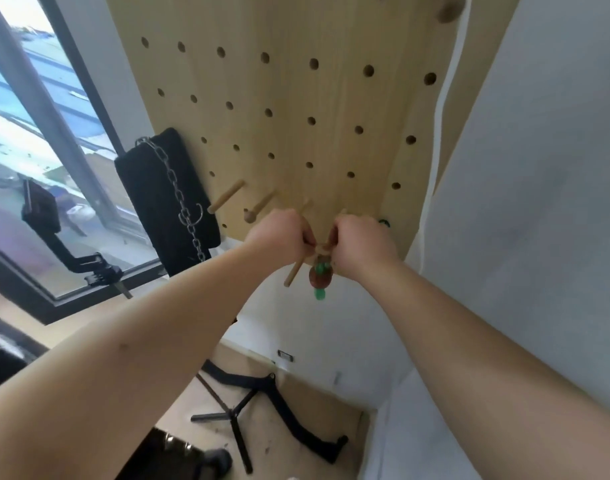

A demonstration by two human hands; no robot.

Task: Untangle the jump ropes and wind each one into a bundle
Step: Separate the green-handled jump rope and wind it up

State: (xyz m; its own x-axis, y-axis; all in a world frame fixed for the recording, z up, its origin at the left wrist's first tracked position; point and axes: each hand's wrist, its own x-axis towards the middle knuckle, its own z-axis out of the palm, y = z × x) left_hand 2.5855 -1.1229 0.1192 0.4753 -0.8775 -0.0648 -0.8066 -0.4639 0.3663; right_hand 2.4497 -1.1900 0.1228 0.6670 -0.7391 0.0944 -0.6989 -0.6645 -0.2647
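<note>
Pegboard (289, 88), pale wood, wall-mounted | wooden pegs (226, 196) jut from its lower rows | black pad (151, 188) and chain (192, 233) hang beside its left edge

Both arms reach up to a pale wooden pegboard (296, 98) on the wall. The left hand (279, 233) and right hand (360, 245) meet at its lower edge, fingers curled. Together they pinch a small tan piece (322, 249), too blurred to identify. Just below it hangs a red-brown and green bundle (320, 277). One wooden peg (294, 273) slants out beneath the left hand, and more pegs (226, 196) jut out to the left. A black pad (151, 188) draped with a metal chain (179, 188) hangs beside a window (26, 140). A white cord (442, 109) runs down the board's right side. A black stand (289, 414) lies on the floor (272, 452).
</note>
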